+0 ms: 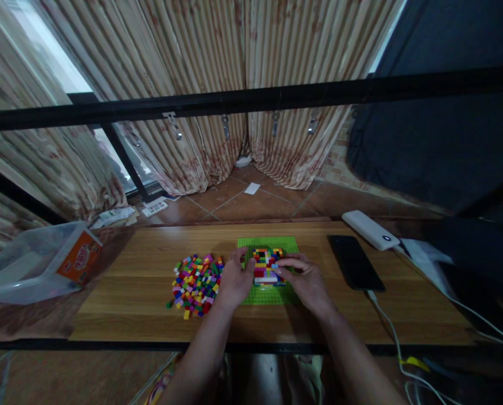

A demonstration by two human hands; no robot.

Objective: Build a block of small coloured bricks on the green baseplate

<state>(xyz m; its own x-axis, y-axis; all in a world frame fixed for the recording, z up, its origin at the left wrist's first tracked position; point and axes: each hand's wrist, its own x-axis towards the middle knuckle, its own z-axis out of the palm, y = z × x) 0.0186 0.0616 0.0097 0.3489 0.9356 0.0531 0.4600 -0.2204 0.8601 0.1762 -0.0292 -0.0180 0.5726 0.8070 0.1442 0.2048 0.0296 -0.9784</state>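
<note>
At the centre of the frame, the left hand (234,280) and the right hand (304,279) are covering the near and side edges of the brick build (266,264), so its lower rows are staying out of sight; whether the fingers (281,265) are pinching a single brick is too small to tell. The green baseplate (276,244) is lying partly hidden under both palms. The loose bricks (195,284) left of centre are blurring into one another, shapes unreadable. At the left edge, the clear plastic tub (27,264) is being cut off, and its orange label (79,256) is too blurred to read. The white cable (392,332) is running out of the bottom edge of the frame at the lower right.
</note>
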